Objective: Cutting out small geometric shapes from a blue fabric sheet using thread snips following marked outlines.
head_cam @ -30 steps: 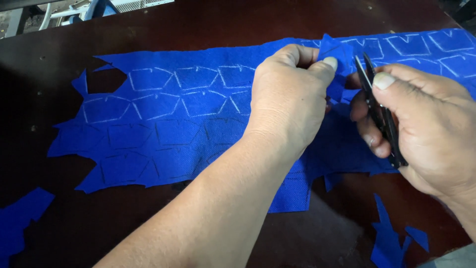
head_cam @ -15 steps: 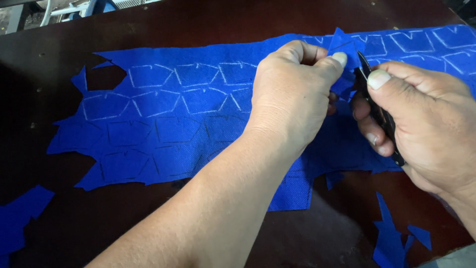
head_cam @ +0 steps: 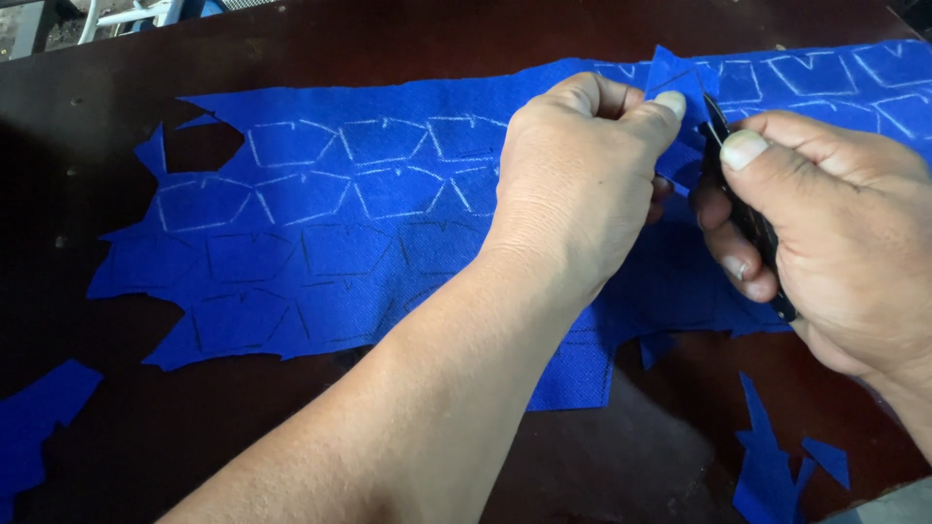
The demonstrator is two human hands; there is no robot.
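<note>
Left hand is pinching a raised flap of the blue cloth lying on the table, right hand is gripping black scissors at that flap; scraps are lying cut off, most chalked shapes seemingly remaining uncut.

No packages, labels, signs or screens are showing anywhere on the dark table or along its far edge; the pale clutter lying at the top left corner is too blurred to make out and may be nothing of the kind.
</note>
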